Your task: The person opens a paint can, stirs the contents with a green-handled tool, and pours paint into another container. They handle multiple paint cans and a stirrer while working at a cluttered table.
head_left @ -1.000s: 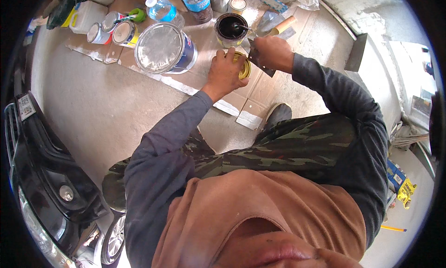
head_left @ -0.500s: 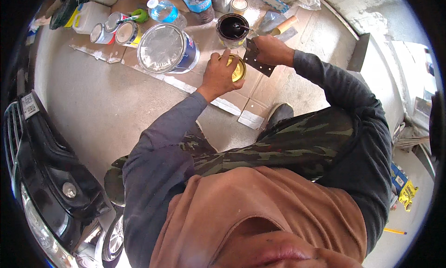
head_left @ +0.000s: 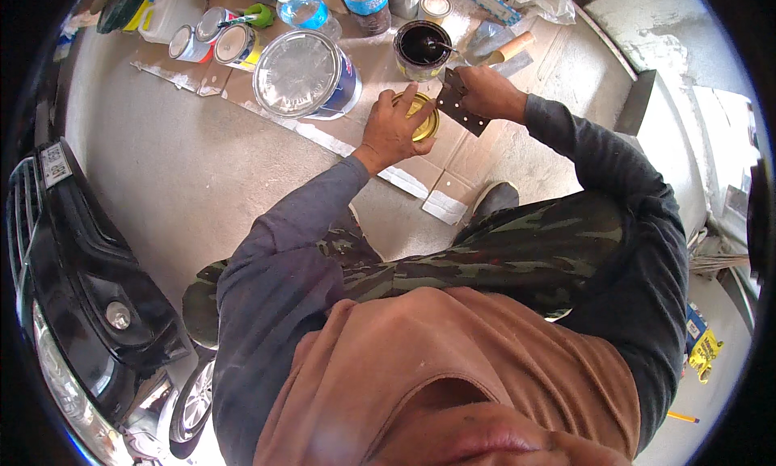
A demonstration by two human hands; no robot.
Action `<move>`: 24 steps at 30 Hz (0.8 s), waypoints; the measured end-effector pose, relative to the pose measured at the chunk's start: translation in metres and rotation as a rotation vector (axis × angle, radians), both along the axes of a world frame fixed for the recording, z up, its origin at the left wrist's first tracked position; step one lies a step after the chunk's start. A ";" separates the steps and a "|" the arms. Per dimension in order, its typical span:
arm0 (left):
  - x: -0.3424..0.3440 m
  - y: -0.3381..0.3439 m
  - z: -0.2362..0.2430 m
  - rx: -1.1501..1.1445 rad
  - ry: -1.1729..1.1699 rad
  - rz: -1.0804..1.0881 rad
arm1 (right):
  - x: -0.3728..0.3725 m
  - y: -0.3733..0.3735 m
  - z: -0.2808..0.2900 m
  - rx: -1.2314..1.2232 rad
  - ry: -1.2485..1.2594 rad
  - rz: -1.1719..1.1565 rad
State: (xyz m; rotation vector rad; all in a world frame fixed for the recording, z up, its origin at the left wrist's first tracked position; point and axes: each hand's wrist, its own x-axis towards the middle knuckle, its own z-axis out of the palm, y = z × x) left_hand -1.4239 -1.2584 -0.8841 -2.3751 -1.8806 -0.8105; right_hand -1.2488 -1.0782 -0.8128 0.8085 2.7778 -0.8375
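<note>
My left hand (head_left: 392, 133) is closed over a small round tin with a gold-coloured top (head_left: 423, 118), fingers across it and thumb at its near side. My right hand (head_left: 491, 94) grips a dark flat plate with pale dots (head_left: 462, 104), tilted just right of the tin. Part of the plate's upper edge is hidden by my fingers. Right behind both hands stands an open can (head_left: 422, 47) of dark, glossy contents, with a thin metal handle (head_left: 445, 45) sticking out of it. A large lidded can (head_left: 297, 74) with blue sides is left of my left hand.
Flattened cardboard (head_left: 323, 136) lies under the cans. Smaller lidded cans (head_left: 234, 44), a white jug (head_left: 171, 15) and plastic bottles (head_left: 303, 12) stand at the back left. A wooden-handled scraper (head_left: 512, 49) lies beyond my right hand. A black car bumper (head_left: 97, 304) is at left.
The whole view has shifted a little, so the cans sit farther right and higher in the picture. Both hands keep their hold on the tin and the dotted plate.
</note>
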 end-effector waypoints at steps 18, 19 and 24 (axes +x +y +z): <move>0.001 -0.006 -0.006 -0.030 0.076 0.020 | 0.012 -0.014 -0.020 -0.074 -0.028 -0.114; 0.001 -0.004 -0.007 -0.014 0.092 0.018 | 0.015 -0.009 -0.025 -0.109 -0.008 -0.129; 0.000 -0.003 -0.004 -0.021 0.064 -0.014 | 0.025 -0.002 -0.033 -0.252 0.124 -0.195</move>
